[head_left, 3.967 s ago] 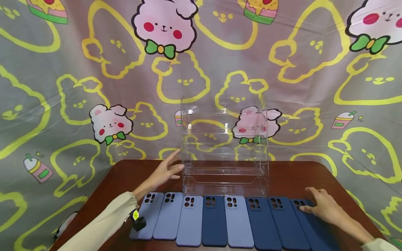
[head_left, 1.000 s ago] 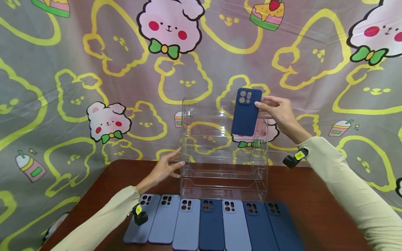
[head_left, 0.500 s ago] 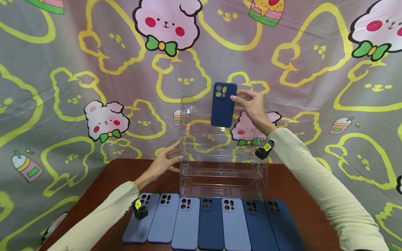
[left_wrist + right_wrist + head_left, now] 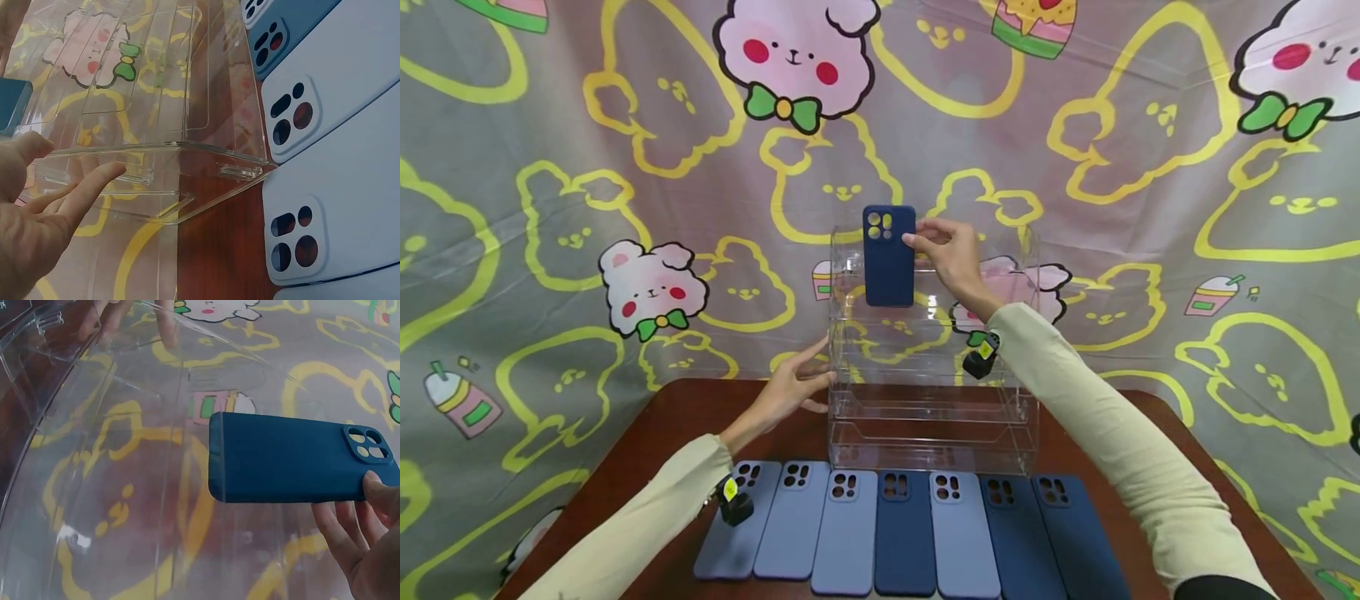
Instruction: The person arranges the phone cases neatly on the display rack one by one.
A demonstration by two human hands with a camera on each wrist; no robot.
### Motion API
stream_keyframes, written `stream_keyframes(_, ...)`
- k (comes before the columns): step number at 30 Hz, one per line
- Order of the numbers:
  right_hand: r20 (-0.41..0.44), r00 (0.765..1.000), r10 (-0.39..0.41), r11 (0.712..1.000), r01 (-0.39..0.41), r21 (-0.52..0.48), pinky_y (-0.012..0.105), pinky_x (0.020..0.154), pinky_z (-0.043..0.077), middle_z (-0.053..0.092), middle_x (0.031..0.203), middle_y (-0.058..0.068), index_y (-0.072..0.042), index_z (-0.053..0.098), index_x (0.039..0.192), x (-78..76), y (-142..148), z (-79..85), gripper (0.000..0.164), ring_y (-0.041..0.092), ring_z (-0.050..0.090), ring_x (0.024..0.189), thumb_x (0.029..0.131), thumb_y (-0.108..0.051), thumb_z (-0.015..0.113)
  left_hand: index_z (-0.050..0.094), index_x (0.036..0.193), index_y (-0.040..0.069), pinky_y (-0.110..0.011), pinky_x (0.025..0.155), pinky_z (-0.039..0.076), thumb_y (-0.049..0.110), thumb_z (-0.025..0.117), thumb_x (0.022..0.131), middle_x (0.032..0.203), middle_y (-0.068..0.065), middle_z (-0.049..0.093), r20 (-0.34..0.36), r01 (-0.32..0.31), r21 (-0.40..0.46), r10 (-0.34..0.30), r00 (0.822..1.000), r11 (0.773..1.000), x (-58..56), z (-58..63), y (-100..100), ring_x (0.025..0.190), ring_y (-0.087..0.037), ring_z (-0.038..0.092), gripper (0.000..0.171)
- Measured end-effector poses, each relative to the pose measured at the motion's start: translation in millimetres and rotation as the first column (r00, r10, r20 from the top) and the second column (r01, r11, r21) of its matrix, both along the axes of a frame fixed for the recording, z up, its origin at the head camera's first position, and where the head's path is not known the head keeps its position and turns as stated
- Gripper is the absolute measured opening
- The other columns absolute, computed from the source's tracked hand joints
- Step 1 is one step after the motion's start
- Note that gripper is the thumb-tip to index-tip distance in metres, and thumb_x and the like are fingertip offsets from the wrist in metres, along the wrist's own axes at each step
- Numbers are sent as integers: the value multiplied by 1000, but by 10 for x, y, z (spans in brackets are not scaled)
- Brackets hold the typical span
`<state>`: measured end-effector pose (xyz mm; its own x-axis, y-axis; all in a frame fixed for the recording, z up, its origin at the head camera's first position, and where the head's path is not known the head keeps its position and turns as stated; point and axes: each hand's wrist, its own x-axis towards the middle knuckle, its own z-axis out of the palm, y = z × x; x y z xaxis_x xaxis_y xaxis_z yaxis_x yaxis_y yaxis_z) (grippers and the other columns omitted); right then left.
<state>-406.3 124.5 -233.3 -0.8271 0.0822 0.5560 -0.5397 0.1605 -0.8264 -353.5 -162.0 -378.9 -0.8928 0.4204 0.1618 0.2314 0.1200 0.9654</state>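
My right hand (image 4: pixel 953 254) pinches a dark blue phone case (image 4: pixel 889 258) by its right edge, thumb in front and fingers behind. The case hangs upright at the upper left of a clear tiered display rack (image 4: pixel 936 458); in the right wrist view the case's (image 4: pixel 281 459) lower end overlaps a clear panel, and whether it touches is unclear. My left hand (image 4: pixel 786 390) is at the rack's left side, its fingers extended. In the left wrist view those fingers (image 4: pixel 94 187) lie along the clear side wall.
A row of light blue phone cases (image 4: pixel 842 533) and dark blue phone cases (image 4: pixel 904 533) lies along the front of the brown table (image 4: pixel 1120 450), just before the rack. A patterned cloth (image 4: pixel 685 200) hangs behind.
My right hand has picked up the rightmost dark blue phone case from the row, raised it, then carried it leftward across the rack's top. My left hand stays by the rack's left side.
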Motion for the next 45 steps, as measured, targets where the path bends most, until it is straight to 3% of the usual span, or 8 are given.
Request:
stream_keyframes(6, -46, 999, -13, 996, 17, 91, 52, 85, 65, 74, 103, 25, 9, 73, 118, -57, -130, -33, 31, 20, 75, 83, 92, -6, 81, 24, 167, 10, -52, 79, 67, 0, 60, 105, 151, -41, 45, 7, -11, 38, 10, 1000, 999, -33, 8, 89, 131, -56, 54, 72)
stream_keyframes(15, -75, 994, -76, 983, 87, 161, 47, 86, 66, 76, 101, 25, 7, 76, 113, -64, -283, -223, 27, 35, 75, 91, 93, -9, 81, 26, 165, 5, -50, 77, 68, -3, 57, 105, 146, -43, 48, 9, -26, 14, 25, 1000, 1000, 6, -80, 82, 129, -57, 56, 69)
stream_keyframes(24, -185, 974, -132, 888, 200, 413, 43, 78, 64, 74, 97, 17, 1, 71, 125, 39, -182, -249, 31, 31, 75, 86, 98, -13, 76, 25, 165, 4, -49, 77, 68, -2, 58, 104, 146, -44, 47, 13, -20, 15, 20, 1000, 1000, -8, -54, 102, 131, -58, 53, 70)
stream_keyframes(31, -102, 993, -52, 906, 90, 413, 46, 77, 66, 76, 108, 19, -1, 73, 126, 111, -42, -311, 27, 38, 75, 92, 99, -6, 73, 23, 166, 5, -49, 78, 68, 0, 58, 105, 148, -43, 46, 26, 0, 3, 0, 1000, 1000, -15, -70, 63, 132, -57, 52, 70)
stream_keyframes(35, -11, 999, 37, 857, -26, 515, 48, 76, 66, 74, 118, 18, -7, 68, 137, 152, -20, -289, 32, 37, 74, 98, 105, -8, 64, 24, 166, 6, -49, 78, 67, 0, 58, 105, 148, -41, 47, 20, -11, -5, 11, 1000, 1000, -16, -45, 34, 133, -57, 52, 70)
stream_keyframes(38, -17, 999, 42, 792, -23, 610, 45, 83, 65, 73, 122, 18, -8, 64, 143, 203, 2, -250, 37, 33, 74, 103, 107, -9, 60, 24, 166, 6, -49, 78, 67, 0, 58, 105, 147, -41, 49, 20, -23, -19, 24, 1000, 1000, -20, -30, 20, 132, -56, 54, 70)
stream_keyframes(40, -38, 999, 34, 772, -2, 635, 44, 83, 65, 73, 122, 19, -6, 64, 143, 250, 47, -218, 37, 32, 75, 103, 107, -8, 58, 24, 166, 6, -49, 79, 67, 0, 58, 105, 147, -41, 49, 26, -25, -24, 25, 999, 999, -20, -24, 14, 132, -55, 54, 70)
stream_keyframes(45, -93, 995, 18, 797, 42, 602, 44, 79, 65, 73, 118, 23, 2, 69, 133, 343, 280, -152, 31, 36, 74, 100, 106, -6, 58, 23, 166, 6, -49, 80, 67, 1, 58, 106, 149, -40, 47, 14, -17, -27, 17, 1000, 1000, -23, -4, 28, 133, -54, 54, 70)
